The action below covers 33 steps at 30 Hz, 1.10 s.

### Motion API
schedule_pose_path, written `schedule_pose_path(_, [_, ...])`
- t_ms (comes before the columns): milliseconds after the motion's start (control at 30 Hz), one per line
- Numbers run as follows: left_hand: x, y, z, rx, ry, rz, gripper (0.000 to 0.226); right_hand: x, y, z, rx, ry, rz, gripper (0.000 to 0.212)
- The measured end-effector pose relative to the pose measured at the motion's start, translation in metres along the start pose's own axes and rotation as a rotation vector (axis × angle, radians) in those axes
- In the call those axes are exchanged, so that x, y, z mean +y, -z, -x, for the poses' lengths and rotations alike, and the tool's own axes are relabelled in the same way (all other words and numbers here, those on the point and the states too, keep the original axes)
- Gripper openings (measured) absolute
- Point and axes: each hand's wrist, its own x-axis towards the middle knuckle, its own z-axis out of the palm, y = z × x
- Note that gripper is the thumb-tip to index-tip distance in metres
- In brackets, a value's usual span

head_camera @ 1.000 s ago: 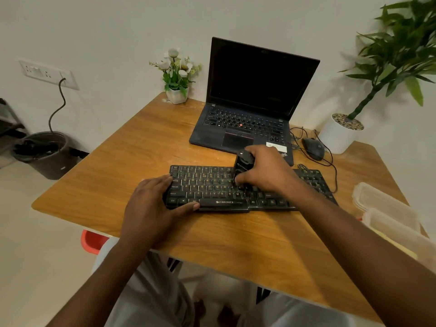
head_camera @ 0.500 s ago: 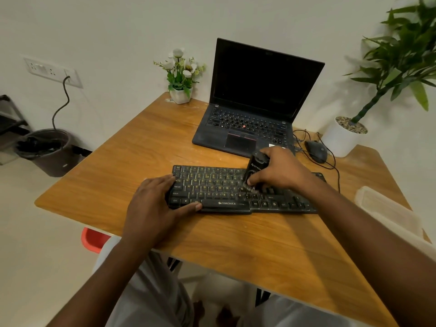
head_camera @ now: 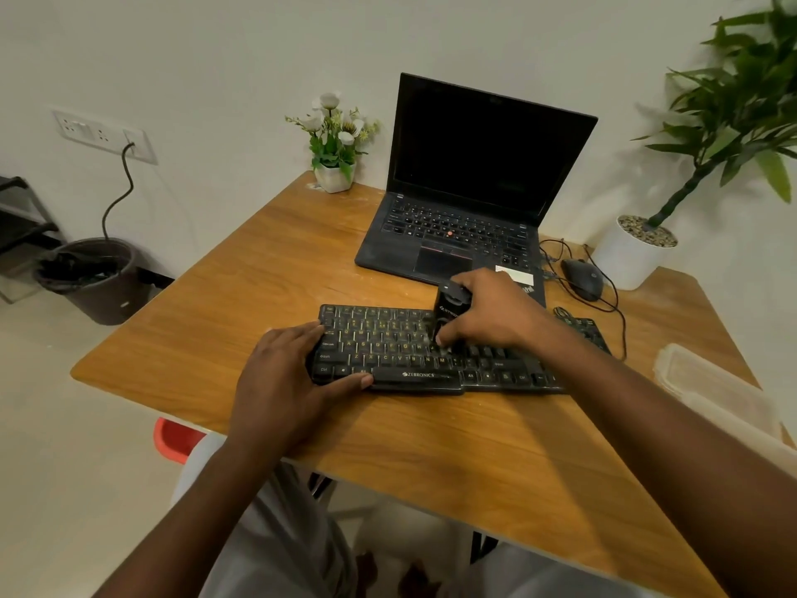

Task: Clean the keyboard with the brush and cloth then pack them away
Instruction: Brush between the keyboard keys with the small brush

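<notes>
Brushing stage, under way. The black keyboard with yellow-lettered keys [head_camera: 388, 351] lies flat near the front of the light-brown wooden table [head_camera: 496, 468].

The left hand [head_camera: 280, 381] holds the keyboard's left end, with its fingers over the top-left keys and its thumb along the front edge. I judge it is steadying the board.

The right hand [head_camera: 491, 312] grips a small stubby black brush [head_camera: 448, 308]. The brush stands upright over the keyboard's middle, working end down on the central key rows. The bristles are blurred, so contact is likely but not certain.

Progress, by my reading: the first step is only partly through. The keyboard's right half is mostly hidden under the forearm, so I cannot tell its condition. No cloth is visible anywhere. Still to do: finish brushing, wipe with the cloth, pack both away.

The clear plastic lidded containers [head_camera: 711, 381], well to the keyboard's right, are probably the storage; I cannot make out their contents. An open black laptop [head_camera: 453, 248] sits just behind the keyboard.
</notes>
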Motion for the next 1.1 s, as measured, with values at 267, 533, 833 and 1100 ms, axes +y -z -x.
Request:
schedule_pose_path(267, [-0.003,-0.002,0.0,0.005,-0.001,-0.016,0.106,0.006,0.01,0.003,-0.068,-0.028,0.033,0.041])
schedule_pose_path(533, [0.0,0.0,0.0,0.009,-0.001,-0.009,0.105,-0.006,-0.005,-0.03,0.209,0.039,-0.003,0.041])
schedule_pose_path(833, [0.0,0.0,0.0,0.009,-0.004,0.01,0.107,-0.01,-0.006,-0.001,0.003,0.044,0.026,0.038])
schedule_pose_path(1100, [-0.001,0.0,0.001,0.005,-0.012,0.013,0.105,-0.026,-0.018,0.003,-0.048,0.148,0.044,0.041])
